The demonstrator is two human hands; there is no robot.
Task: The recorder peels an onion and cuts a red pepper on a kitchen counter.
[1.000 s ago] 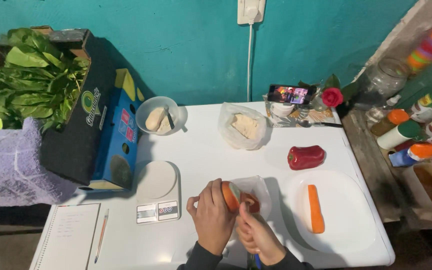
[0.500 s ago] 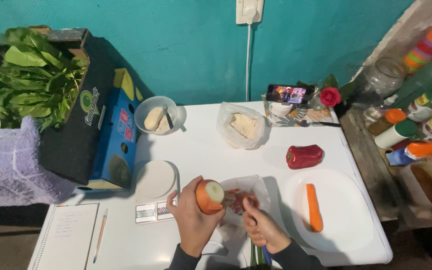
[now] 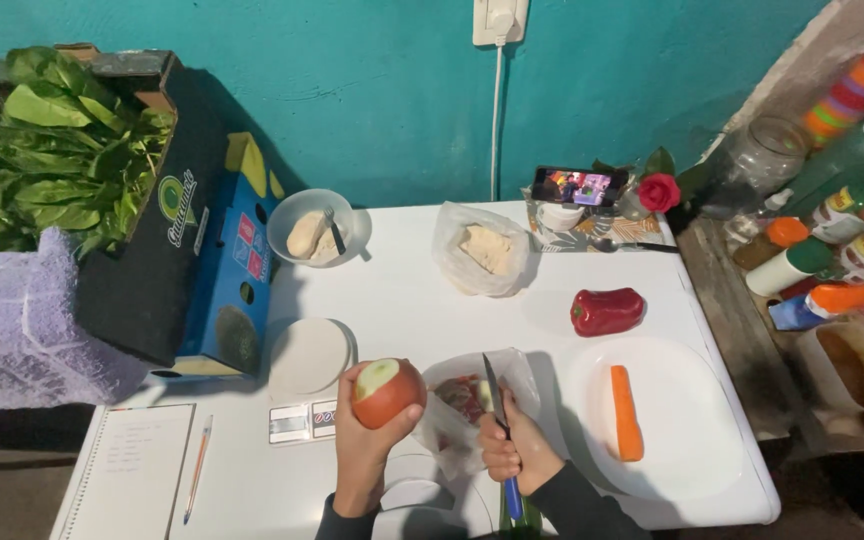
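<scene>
Red and partly peeled, a tomato point(image 3: 386, 391) is gripped in the left hand point(image 3: 370, 440), raised above the white table point(image 3: 402, 300) with its pale cut face turned upward. The fingers are curled closed around its lower half. A knife point(image 3: 493, 395) is clasped in the right hand point(image 3: 514, 450), the fist shut around the blue handle, and the blade is pointed away from the person, over a clear plastic bag point(image 3: 462, 410) with reddish scraps on it. The two hands are held near each other but apart, and the blade is not touching the tomato.

Just left of the tomato, a small kitchen scale point(image 3: 307, 375) with a round white platform is set on the table. Further left, a notebook point(image 3: 132, 470) and a pencil point(image 3: 197, 480) are laid near the table's corner. To the right, a peeled carrot point(image 3: 625, 410) is placed on a white plate point(image 3: 682, 440), and a red bell pepper point(image 3: 607, 311) is lying just beyond the plate. At the far side a bowl point(image 3: 312, 225) with a fork and pale pieces, a bag of something pale point(image 3: 482, 250) and a phone point(image 3: 578, 186) propped beside a red rose point(image 3: 658, 191) are seen. A cardboard box of leafy greens point(image 3: 62, 150) is stood at the left edge.
</scene>
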